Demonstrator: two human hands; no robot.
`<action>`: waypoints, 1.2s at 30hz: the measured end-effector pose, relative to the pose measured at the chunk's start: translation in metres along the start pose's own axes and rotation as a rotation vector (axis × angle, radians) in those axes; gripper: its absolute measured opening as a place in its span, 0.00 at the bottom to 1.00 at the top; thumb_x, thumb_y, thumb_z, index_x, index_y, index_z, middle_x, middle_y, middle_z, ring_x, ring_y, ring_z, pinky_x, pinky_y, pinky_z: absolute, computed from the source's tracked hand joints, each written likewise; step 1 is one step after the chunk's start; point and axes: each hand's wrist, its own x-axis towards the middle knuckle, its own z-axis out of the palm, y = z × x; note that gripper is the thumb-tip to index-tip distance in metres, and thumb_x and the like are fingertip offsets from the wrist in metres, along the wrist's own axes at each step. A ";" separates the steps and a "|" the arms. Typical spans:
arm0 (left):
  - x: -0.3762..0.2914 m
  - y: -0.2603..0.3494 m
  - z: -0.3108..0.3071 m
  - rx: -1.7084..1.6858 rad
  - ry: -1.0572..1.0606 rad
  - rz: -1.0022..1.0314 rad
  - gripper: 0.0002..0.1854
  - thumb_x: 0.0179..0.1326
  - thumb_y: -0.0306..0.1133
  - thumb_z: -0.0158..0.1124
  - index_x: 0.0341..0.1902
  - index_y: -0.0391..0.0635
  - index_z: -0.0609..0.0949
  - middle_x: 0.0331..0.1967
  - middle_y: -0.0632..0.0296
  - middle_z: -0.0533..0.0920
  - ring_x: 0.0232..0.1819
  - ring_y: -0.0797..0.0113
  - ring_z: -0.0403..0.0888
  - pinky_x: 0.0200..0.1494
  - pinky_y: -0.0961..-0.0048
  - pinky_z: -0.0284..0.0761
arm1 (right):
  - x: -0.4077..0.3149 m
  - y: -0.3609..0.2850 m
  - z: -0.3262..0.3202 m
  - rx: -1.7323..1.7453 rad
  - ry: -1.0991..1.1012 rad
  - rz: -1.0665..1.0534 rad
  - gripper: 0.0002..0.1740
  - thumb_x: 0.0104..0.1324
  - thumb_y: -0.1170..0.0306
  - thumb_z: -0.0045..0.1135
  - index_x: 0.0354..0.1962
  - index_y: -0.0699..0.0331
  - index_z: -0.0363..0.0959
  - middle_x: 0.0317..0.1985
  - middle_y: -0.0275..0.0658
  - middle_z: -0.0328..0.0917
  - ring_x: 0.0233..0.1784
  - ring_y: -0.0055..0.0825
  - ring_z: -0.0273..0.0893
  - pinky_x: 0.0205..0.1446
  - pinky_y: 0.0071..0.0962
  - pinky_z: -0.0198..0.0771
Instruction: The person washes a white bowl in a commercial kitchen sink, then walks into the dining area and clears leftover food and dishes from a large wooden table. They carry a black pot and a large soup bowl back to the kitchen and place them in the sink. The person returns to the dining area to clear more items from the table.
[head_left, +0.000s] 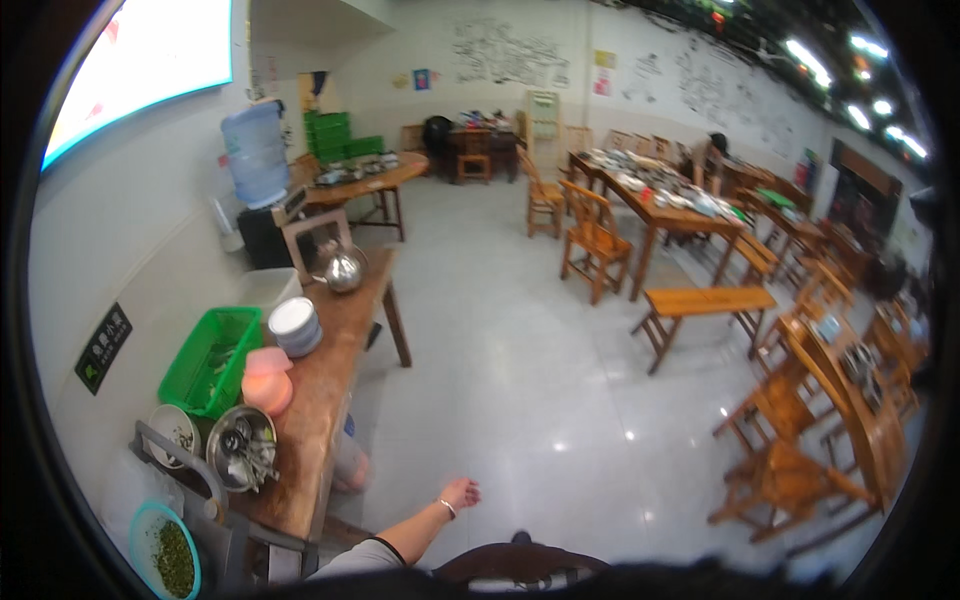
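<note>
My left hand (459, 493) hangs over the tiled floor with nothing in it, its fingers loosely curled and a bracelet on the wrist. To its left runs a long wooden side table (315, 420). On the table are a metal bowl of spoons (241, 450), a green plastic basket (210, 360), a pink container (268, 381), a stack of white plates (295, 327) and a metal kettle (344, 271). A turquoise-rimmed bowl of chopped greens (174, 551) sits at the lower left. My right hand is out of view.
A wooden bench (709, 301) and wooden chairs (596, 241) stand right of the walkway, beside a dining table (660, 214) covered with dishes. A person (707, 161) bends over beyond it. A round table (840, 375) with stools is at right. A water dispenser bottle (255, 154) stands by the left wall.
</note>
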 end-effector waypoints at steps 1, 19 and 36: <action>0.021 0.018 -0.001 0.070 -0.013 -0.034 0.12 0.57 0.37 0.44 0.37 0.43 0.72 0.26 0.59 0.76 0.27 0.62 0.76 0.33 0.66 0.73 | 0.034 -0.020 -0.011 -0.003 -0.008 -0.016 0.12 0.46 0.65 0.48 0.29 0.54 0.77 0.27 0.44 0.75 0.32 0.41 0.73 0.36 0.36 0.69; 0.408 0.291 -0.082 0.037 0.549 -0.191 0.22 0.57 0.43 0.39 0.22 0.39 0.76 0.20 0.59 0.76 0.19 0.67 0.72 0.21 0.71 0.69 | 0.553 -0.429 -0.203 -0.155 0.261 -0.214 0.19 0.40 0.77 0.45 0.30 0.49 0.75 0.19 0.41 0.73 0.25 0.37 0.71 0.31 0.33 0.67; 0.836 0.746 -0.022 0.485 0.245 0.060 0.14 0.58 0.39 0.46 0.31 0.41 0.75 0.20 0.60 0.75 0.18 0.72 0.73 0.21 0.76 0.71 | 0.949 -0.716 -0.322 0.056 0.262 -0.093 0.14 0.50 0.66 0.44 0.33 0.59 0.75 0.33 0.44 0.75 0.39 0.40 0.72 0.43 0.36 0.67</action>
